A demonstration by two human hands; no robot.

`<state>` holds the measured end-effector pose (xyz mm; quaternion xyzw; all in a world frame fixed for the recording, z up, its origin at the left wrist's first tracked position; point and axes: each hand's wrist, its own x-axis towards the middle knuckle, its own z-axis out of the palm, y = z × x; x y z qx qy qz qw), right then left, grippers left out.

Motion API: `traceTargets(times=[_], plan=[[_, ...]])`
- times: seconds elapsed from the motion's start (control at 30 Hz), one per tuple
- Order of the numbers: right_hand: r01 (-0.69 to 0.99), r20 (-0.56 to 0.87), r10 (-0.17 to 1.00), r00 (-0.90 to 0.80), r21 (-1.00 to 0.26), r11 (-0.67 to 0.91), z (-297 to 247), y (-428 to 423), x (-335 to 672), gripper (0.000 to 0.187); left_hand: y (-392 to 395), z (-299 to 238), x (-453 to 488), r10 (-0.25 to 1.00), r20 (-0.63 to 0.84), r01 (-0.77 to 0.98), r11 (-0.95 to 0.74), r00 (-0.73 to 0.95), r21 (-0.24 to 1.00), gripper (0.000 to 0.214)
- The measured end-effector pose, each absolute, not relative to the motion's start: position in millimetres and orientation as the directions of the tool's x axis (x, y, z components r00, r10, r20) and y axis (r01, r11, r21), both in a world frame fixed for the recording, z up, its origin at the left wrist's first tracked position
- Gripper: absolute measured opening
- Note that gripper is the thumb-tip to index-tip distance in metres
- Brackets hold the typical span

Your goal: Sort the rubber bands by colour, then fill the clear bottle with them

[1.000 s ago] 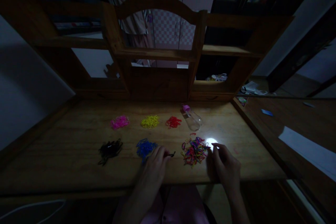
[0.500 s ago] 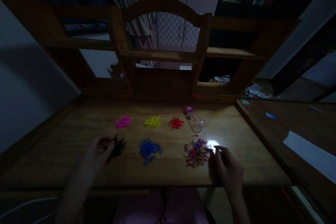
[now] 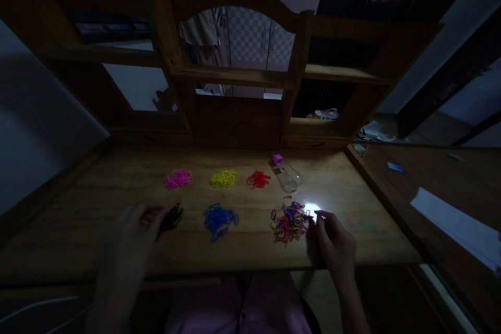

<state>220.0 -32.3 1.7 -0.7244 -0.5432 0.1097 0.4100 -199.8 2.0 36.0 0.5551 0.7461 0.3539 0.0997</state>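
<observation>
Small coloured loops, seemingly rubber bands, lie sorted in piles on the wooden desk. My left hand (image 3: pixel 139 227), blurred with its fingers curled, is at the black pile (image 3: pixel 172 216) and partly covers it; what it holds is unclear. To the right of that lies the blue pile (image 3: pixel 219 221). Behind are the pink pile (image 3: pixel 178 178), the yellow pile (image 3: pixel 223 178) and the red pile (image 3: pixel 259 179). My right hand (image 3: pixel 336 240) pinches thumb and finger together at the right edge of the mixed-colour pile (image 3: pixel 289 223); anything in the pinch is too small to make out.
A clear bottle with a pink cap (image 3: pixel 289 177) lies behind the mixed pile. A wooden shelf unit (image 3: pixel 238 78) rises along the desk's back. To the right, a lower brown surface holds a white sheet (image 3: pixel 456 224) and a blue card (image 3: pixel 395 167).
The view has shifted slightly, moving the desk things a little up and left. My left hand remains by the black pile, blurred by motion. My right hand stays pinched beside the mixed pile.
</observation>
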Motion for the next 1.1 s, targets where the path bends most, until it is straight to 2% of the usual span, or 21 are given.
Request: traceTargets(times=[0.07, 0.13, 0.2, 0.3, 0.43, 0.73, 1.1], plan=[[0.667, 0.271, 0.876, 0.399, -0.741, -0.075, 3, -33, 221, 0.025, -1, 48, -152, 0.93, 0.258, 0.792, 0.054, -0.262, 0.608, 0.029], [0.64, 0.252, 0.876, 0.41, -0.764, -0.08, 4, -33, 221, 0.024, -5, 53, -97, 0.976, 0.214, 0.74, -0.125, -0.027, 0.661, 0.021], [0.627, 0.24, 0.876, 0.418, -0.774, -0.087, 5, -33, 222, 0.024, -9, 52, -48, 0.963, 0.168, 0.64, -0.266, 0.211, 0.721, 0.015], [0.618, 0.235, 0.876, 0.421, -0.781, -0.087, 5, -33, 222, 0.024, -15, 46, -2, 0.914, 0.144, 0.558, -0.35, 0.379, 0.752, 0.021], [0.62, 0.246, 0.877, 0.412, -0.781, -0.073, 4, -33, 221, 0.024, -15, 42, 15, 0.892, 0.15, 0.561, -0.391, 0.427, 0.73, 0.026], [0.617, 0.244, 0.88, 0.408, -0.784, -0.069, 3, -34, 222, 0.023, 5, 37, 22, 0.852, 0.107, 0.68, -0.479, 0.513, 0.555, 0.027], [0.616, 0.252, 0.884, 0.394, -0.786, -0.05, 3, -33, 222, 0.023, 10, 26, 26, 0.867, 0.151, 0.651, -0.462, 0.476, 0.602, 0.036]])
